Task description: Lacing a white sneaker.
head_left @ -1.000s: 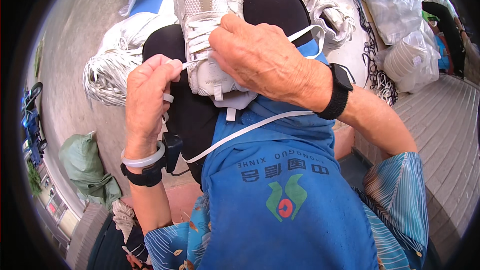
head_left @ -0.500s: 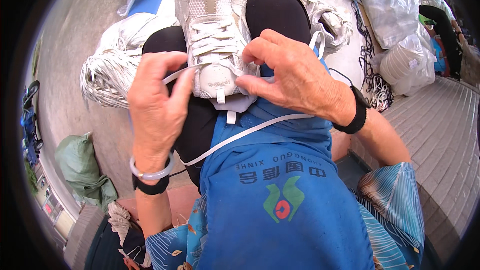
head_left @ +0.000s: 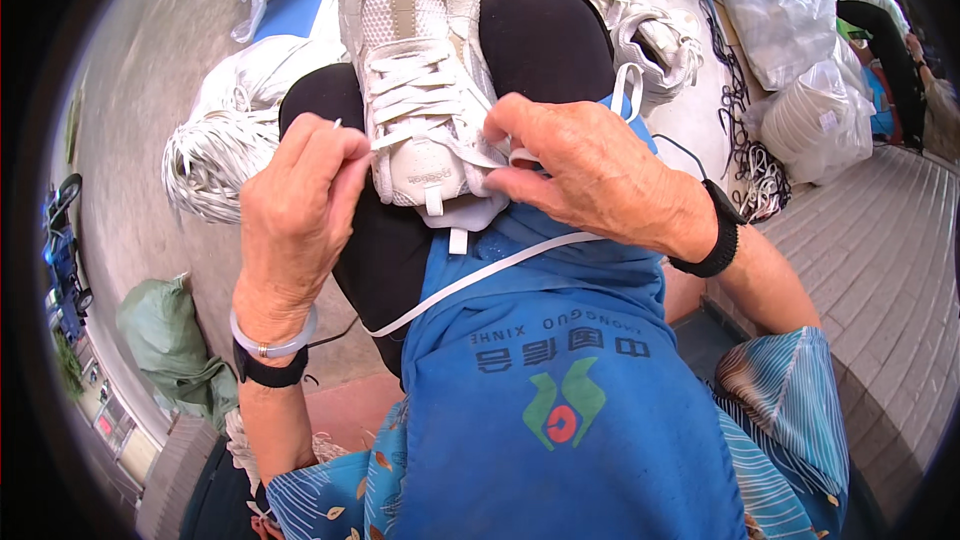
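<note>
A white and beige sneaker [head_left: 462, 50] rests between my knees, its toe pointing away from me and its tongue [head_left: 425, 172] towards me. White shoelace [head_left: 412, 83] crosses the sneaker's front in several rows. To the left of the tongue, my left hand [head_left: 300, 205] pinches one stretch of the lace, with a small white tip showing above its fingers. My right hand [head_left: 605, 175] is closed round the lace on the tongue's other side, thumb and forefinger near the collar. A long white strand [head_left: 490, 270] runs over the blue apron [head_left: 560, 340] below the sneaker.
Left of my knee lies a bundle of white laces [head_left: 222, 155]. More white sneakers [head_left: 655, 50] sit beyond the right knee, near dark cords [head_left: 735, 105] and clear plastic bags [head_left: 815, 120]. A green sack [head_left: 165, 335] stands at left. Part of another person [head_left: 885, 55] shows far right.
My left hand has closed on the lace and drawn it left, away from the sneaker. The sneaker and my knees have shifted slightly left. My right hand has dropped a little.
</note>
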Demonstrator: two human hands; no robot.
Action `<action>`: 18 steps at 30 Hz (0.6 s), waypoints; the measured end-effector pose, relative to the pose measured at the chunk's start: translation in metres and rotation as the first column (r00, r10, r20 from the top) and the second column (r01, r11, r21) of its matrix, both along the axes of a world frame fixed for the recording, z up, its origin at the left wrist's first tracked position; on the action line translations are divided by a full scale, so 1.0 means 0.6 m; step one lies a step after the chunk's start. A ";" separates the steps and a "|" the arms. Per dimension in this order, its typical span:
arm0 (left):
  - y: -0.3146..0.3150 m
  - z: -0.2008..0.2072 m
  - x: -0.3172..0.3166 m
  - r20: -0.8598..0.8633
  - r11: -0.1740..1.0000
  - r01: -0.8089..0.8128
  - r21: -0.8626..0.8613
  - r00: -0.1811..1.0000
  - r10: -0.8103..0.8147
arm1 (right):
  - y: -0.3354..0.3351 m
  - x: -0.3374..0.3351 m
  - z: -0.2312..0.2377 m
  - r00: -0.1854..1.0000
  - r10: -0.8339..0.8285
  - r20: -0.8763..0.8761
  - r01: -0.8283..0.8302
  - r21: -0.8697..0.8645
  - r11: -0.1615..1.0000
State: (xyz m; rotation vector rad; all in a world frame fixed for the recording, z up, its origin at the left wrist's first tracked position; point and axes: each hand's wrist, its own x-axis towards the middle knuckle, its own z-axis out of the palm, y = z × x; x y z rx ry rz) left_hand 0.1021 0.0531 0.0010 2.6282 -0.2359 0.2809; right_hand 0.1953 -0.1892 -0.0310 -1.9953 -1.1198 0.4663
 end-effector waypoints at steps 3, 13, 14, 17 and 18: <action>0.016 0.000 -0.015 0.027 0.991 0.027 0.132 0.999 -0.030 | -0.003 0.004 0.003 0.995 0.043 0.085 -0.045 0.012 0.999; 0.008 0.001 -0.056 -0.006 0.977 -0.198 -0.073 0.980 0.198 | -0.072 0.056 0.032 0.914 -0.124 0.387 0.138 -0.009 0.990; 0.003 0.007 -0.060 -0.046 0.950 -0.257 -0.179 0.967 0.252 | -0.071 0.056 0.034 0.911 -0.173 0.374 0.174 0.030 0.984; -0.022 0.010 -0.071 -0.192 0.804 -0.395 -0.445 0.919 0.345 | -0.067 0.055 0.054 0.902 -0.357 0.242 0.336 0.126 0.933; -0.032 0.005 -0.072 -0.193 0.739 -0.423 -0.524 0.904 0.381 | -0.066 0.050 0.063 0.930 -0.355 0.091 0.337 0.173 0.926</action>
